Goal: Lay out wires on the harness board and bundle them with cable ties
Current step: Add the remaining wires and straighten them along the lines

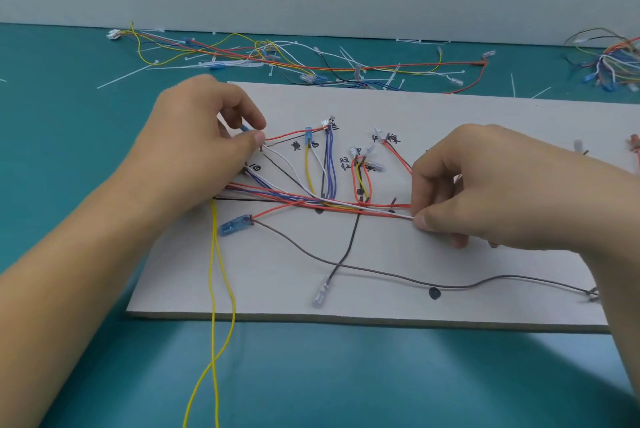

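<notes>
The board (450,109) lies flat on the teal counter (69,116). Its far side stops just short of the loose wires (311,64) and white ties (119,78) strewn along the counter's far edge. On the board, a run (346,207) of red, white, blue and orange wires stretches across the middle, with branches rising to marked spots. The left hand (194,150) rests at the board's left end, thumb and forefinger pinching a small blue terminal (245,128) on a red wire. The right hand (485,192), fingers curled, pinches the run's right end between thumb and forefinger. A yellow wire (213,289) trails off the board's near side onto the counter. A brown wire (381,273) snakes along the board's near part from a larger blue terminal (235,224). A second tangle (609,64) sits toward the counter's far right corner.
</notes>
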A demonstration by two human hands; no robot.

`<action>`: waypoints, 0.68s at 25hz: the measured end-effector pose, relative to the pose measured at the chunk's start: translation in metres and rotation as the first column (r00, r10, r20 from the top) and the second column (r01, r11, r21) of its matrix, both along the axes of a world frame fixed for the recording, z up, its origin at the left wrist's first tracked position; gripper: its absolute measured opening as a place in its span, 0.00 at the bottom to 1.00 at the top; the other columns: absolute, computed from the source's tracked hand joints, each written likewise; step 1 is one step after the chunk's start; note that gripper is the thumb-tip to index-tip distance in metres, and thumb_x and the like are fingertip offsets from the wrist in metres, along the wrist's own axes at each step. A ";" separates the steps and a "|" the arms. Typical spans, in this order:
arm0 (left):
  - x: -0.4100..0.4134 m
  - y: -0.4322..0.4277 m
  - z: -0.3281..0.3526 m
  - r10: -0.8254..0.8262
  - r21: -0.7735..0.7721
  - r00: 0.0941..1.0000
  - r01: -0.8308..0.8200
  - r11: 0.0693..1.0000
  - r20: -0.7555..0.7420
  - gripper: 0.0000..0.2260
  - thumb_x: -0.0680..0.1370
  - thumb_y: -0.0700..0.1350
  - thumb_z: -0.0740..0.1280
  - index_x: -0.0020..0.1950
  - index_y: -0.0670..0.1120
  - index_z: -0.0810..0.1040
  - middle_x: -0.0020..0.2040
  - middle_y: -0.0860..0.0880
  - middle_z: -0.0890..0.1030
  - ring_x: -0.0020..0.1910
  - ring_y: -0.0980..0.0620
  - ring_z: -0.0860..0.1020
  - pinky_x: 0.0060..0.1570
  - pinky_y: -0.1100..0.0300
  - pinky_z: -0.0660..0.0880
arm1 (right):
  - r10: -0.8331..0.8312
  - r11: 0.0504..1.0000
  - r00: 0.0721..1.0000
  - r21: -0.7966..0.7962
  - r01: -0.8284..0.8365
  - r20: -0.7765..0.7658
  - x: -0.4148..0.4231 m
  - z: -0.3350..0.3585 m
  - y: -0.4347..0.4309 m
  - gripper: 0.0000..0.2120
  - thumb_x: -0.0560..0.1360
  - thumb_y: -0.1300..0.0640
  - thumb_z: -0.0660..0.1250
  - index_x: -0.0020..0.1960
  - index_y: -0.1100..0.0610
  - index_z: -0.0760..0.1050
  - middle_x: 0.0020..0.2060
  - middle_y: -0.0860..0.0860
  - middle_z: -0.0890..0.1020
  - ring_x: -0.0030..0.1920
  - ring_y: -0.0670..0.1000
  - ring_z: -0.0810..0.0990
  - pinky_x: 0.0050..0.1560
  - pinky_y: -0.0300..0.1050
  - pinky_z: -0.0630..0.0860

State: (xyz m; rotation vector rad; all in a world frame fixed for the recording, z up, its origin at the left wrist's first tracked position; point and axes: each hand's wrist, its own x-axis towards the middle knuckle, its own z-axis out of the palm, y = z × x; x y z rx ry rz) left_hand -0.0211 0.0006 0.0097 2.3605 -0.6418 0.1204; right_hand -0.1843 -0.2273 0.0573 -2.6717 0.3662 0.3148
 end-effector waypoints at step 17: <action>0.008 0.003 0.002 -0.018 0.072 0.991 0.028 0.997 -0.132 0.07 0.77 0.44 0.73 0.41 0.55 0.86 0.36 0.52 0.82 0.27 0.63 0.76 0.31 0.65 0.68 | -0.044 0.999 0.999 0.000 0.044 -0.019 0.000 0.007 -0.008 0.08 0.73 0.54 0.73 0.40 0.41 0.82 0.27 0.46 0.84 0.25 0.42 0.80 0.26 0.38 0.76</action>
